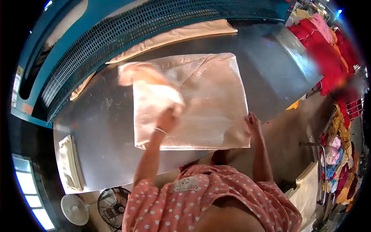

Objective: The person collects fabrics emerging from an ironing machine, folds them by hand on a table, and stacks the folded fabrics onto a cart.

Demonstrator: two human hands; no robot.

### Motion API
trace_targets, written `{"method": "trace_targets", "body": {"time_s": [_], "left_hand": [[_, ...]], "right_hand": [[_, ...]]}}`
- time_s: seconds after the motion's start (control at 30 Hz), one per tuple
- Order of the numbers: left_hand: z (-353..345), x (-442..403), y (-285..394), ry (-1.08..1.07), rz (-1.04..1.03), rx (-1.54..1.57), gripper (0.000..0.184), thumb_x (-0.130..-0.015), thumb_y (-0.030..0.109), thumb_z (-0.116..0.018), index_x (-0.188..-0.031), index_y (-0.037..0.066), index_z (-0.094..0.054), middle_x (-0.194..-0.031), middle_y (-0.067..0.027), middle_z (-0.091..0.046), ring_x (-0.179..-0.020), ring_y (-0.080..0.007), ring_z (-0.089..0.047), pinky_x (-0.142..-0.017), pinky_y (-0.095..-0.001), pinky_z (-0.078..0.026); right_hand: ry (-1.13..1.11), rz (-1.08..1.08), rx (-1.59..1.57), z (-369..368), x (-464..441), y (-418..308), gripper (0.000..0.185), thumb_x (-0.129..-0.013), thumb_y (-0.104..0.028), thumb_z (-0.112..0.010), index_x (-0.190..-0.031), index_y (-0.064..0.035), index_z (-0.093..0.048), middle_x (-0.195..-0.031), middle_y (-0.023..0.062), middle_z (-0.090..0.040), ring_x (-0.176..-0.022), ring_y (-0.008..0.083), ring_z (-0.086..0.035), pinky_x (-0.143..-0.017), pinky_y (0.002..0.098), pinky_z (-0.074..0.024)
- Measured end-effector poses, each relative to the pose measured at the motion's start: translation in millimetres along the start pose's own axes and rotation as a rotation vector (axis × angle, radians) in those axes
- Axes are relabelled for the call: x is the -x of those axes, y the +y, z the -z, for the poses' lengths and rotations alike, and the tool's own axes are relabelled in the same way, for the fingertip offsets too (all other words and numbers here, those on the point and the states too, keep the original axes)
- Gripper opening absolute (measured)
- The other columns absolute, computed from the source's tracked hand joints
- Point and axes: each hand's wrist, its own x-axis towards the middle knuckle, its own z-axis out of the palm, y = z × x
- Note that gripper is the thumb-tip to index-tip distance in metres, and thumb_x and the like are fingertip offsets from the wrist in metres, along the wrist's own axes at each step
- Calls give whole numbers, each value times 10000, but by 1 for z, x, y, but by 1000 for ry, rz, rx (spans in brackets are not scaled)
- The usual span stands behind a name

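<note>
A pale peach cloth (216,100), folded into a large flat rectangle, lies on a grey metal table (104,150) in front of me. My left hand (168,119), blurred by motion and wearing a thin bangle, is closed on a bunched flap of this cloth, raised over its left half. The flap trails up and left from the fist and is smeared too. At the cloth's right edge, my right hand (252,123) has its fingers closed on the border, close to the near right corner. Its fingertips are partly hidden.
Along the back runs a blue machine with a perforated guard (154,23), a long strip of cloth (174,36) beside it. A folded cream cloth (68,162) lies at the table's left end. Two fans (75,210) stand below; colourful garments (334,154) hang on a rack at right.
</note>
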Motion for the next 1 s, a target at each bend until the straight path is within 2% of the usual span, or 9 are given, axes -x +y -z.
{"method": "trace_targets", "body": {"time_s": [0.07,0.13,0.3,0.43,0.63,0.7,0.73,0.83,1.0], "left_hand": [[7,9,88,-20,-321,298,519,-745,245,-651,-1197,32,-509,-1142,-182,-548,-1038,-280,-542,-950,-374,-412],[20,13,160,-387,220,727,771,-703,389,-715,-1308,56,-372,-1176,-179,-522,-1091,-327,-496,-968,-393,-385],[-4,73,190,-247,24,265,1010,-669,509,-695,-1401,60,-163,-1374,-206,-310,-1261,-364,-313,-1039,-454,-274],[-16,67,202,74,169,258,864,-677,300,-709,-1360,9,-267,-1199,-180,-492,-1073,-361,-478,-912,-436,-384],[-60,95,123,541,807,1153,304,-781,204,-573,-1025,23,-564,-826,-63,-574,-653,-186,-548,-595,-325,-447],[-29,120,110,553,1207,1520,302,-871,305,-499,-1049,67,-556,-715,-7,-486,-527,-111,-456,-423,-265,-358],[-42,153,84,585,907,1346,314,-875,334,-501,-1060,81,-531,-706,0,-457,-502,-98,-430,-393,-259,-323],[-19,194,69,828,958,1182,373,-883,379,-507,-1100,77,-477,-753,4,-471,-550,-79,-435,-423,-242,-331],[36,178,70,835,1034,1096,433,-853,266,-593,-1168,1,-458,-916,-43,-556,-690,-85,-485,-541,-224,-397]], "right_hand": [[-151,-18,-312,6,-4,1,345,-831,-126,-541,-1162,-31,-520,-923,39,-616,-804,116,-587,-674,267,-469],[-238,-46,-896,26,24,-58,377,-819,-105,-531,-1180,1,-515,-983,58,-619,-835,134,-597,-710,262,-474],[-332,-115,-1156,30,4,-89,355,-823,-103,-516,-1157,13,-530,-990,66,-615,-857,154,-599,-734,264,-483],[-456,53,-1209,-42,-19,-167,312,-839,-111,-521,-1132,-7,-542,-904,42,-608,-777,125,-591,-681,257,-479],[-1203,473,-862,-95,39,-278,375,-923,-238,-494,-1230,-23,-470,-925,53,-611,-799,105,-583,-707,262,-474],[-873,589,-621,-123,26,-251,350,-929,-189,-472,-1248,-45,-462,-994,28,-609,-866,99,-553,-763,260,-452],[-602,601,-646,-152,9,-223,318,-918,-194,-491,-1197,-43,-509,-998,19,-607,-861,92,-552,-752,249,-450],[-220,118,-664,-157,-29,-176,358,-867,-315,-575,-1106,-48,-561,-962,38,-611,-870,128,-592,-685,265,-474],[-708,-66,-652,-213,-56,-184,393,-829,-414,-591,-663,-64,-527,-568,37,-535,-480,151,-559,-379,298,-421]]}}
